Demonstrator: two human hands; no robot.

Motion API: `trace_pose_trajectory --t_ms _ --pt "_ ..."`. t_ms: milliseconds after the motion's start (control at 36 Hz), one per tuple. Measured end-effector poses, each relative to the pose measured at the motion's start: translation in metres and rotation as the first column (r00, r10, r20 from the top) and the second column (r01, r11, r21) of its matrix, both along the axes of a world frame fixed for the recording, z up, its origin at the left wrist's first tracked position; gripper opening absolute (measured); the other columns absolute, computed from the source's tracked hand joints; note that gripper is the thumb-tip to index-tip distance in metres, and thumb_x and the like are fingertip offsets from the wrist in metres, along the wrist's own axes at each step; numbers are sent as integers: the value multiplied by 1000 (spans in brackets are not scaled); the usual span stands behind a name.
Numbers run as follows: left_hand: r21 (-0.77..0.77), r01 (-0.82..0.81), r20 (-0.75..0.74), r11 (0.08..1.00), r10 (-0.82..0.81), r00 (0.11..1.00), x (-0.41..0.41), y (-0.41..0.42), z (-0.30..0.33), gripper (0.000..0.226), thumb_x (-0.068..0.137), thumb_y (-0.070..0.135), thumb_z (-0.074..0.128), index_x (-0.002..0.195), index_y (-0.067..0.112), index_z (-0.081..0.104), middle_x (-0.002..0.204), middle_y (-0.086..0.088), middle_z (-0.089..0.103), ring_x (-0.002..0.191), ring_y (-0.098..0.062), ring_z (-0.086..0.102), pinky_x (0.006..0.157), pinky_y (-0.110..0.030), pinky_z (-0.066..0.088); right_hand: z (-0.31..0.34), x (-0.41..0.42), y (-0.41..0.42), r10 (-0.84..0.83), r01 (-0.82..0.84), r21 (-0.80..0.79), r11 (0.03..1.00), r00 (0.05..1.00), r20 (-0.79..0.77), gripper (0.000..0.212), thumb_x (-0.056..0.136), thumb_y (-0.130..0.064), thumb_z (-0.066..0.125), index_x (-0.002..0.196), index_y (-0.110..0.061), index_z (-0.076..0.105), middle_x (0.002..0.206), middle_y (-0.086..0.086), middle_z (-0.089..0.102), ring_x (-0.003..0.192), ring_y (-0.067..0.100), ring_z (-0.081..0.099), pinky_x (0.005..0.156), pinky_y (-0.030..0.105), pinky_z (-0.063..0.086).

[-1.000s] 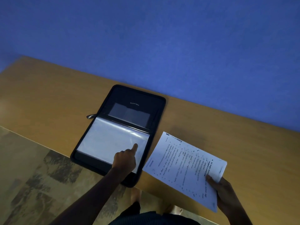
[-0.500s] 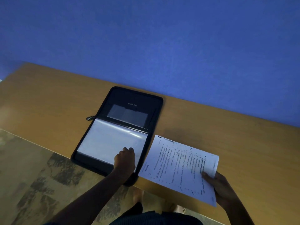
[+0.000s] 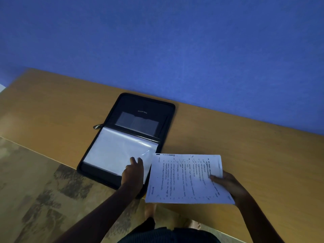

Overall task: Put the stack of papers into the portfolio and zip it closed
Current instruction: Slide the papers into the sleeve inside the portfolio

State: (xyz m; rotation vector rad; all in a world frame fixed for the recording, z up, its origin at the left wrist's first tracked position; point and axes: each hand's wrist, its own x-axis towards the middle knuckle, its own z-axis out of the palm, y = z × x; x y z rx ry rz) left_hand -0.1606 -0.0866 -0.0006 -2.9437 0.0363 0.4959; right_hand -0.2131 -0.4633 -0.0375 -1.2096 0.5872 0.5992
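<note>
A black zip portfolio (image 3: 143, 109) lies open on the wooden table (image 3: 245, 151), its near half covered by clear plastic sleeves (image 3: 115, 151). My left hand (image 3: 133, 172) rests on the sleeves' near right corner, fingers pinching and lifting the top sleeve's edge. My right hand (image 3: 228, 185) holds the stack of printed papers (image 3: 182, 179) by its right edge. The stack hovers just right of the portfolio, its left edge close to my left hand. The zip pull (image 3: 96, 126) sticks out at the portfolio's left side.
A blue wall (image 3: 175, 50) runs right behind the table. The table's near edge crosses diagonally; below it is patterned floor (image 3: 35, 190). My bare feet (image 3: 150, 211) and dark clothing show at the bottom.
My left hand went from pointing with one finger to gripping the sleeve corner. My right hand swung the papers leftward and closer to the portfolio's right side.
</note>
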Motion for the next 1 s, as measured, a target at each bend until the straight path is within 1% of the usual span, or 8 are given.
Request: trace_pose_trajectory --t_ms 139,333,417,556,694,778,944,1000 --pt "-4 -23 7 1000 23 1000 -1 -2 -2 81 87 17 77 152 11 29 129 -15 50 90 -23 71 71 -29 61 -2 18 3 50 -51 22 998 998 25 39 95 -12 79 134 -15 72 128 19 78 113 41 77 80 46 67" --pt "24 -17 -3 1000 17 1000 -1 -2 1 78 89 26 74 152 17 29 123 -12 49 86 -22 69 67 -30 60 0 36 7 79 -81 30 996 995 57 39 98 -10 76 136 -11 70 129 19 77 115 41 76 83 48 66" --pt "46 -27 -18 999 28 999 -2 2 0 81 88 25 75 154 16 29 124 -13 50 87 -23 69 66 -30 59 0 38 8 13 -17 38 999 996 88 37 98 -8 74 135 -10 71 130 19 77 115 39 77 81 46 67" --pt "44 -18 -9 999 19 1000 1 4 -1 74 90 20 69 153 16 30 121 -13 49 86 -25 67 62 -32 56 2 17 16 -162 161 17 987 972 173 34 102 -8 70 135 -16 72 132 16 76 117 38 76 89 55 65" --pt "10 -35 -21 999 35 999 3 5 -4 62 91 30 69 142 18 37 112 -10 51 84 -24 67 60 -30 54 -2 -10 46 -316 326 -1 945 919 234 37 106 -6 64 142 -13 64 133 13 76 118 37 75 93 63 62" --pt "32 -18 -21 999 19 1000 4 6 -7 55 94 36 66 138 18 39 110 -9 51 84 -23 67 56 -29 45 -10 -22 64 -384 412 -56 910 885 265 31 106 -5 64 136 -13 68 130 14 77 118 39 75 98 68 58" --pt "-15 -25 -29 1000 24 999 6 9 -8 50 96 40 63 133 18 39 112 -8 52 86 -23 67 61 -31 52 -17 -36 97 -425 473 -98 875 850 312 24 107 -10 65 129 -14 71 124 10 80 112 33 77 80 41 67" --pt "-20 -23 -21 1000 22 1000 7 9 -8 52 95 40 65 134 18 39 111 -7 52 86 -23 67 58 -30 48 -18 -39 104 -427 485 -115 867 842 330 23 107 -13 65 129 -17 71 123 7 80 111 30 78 79 37 67"
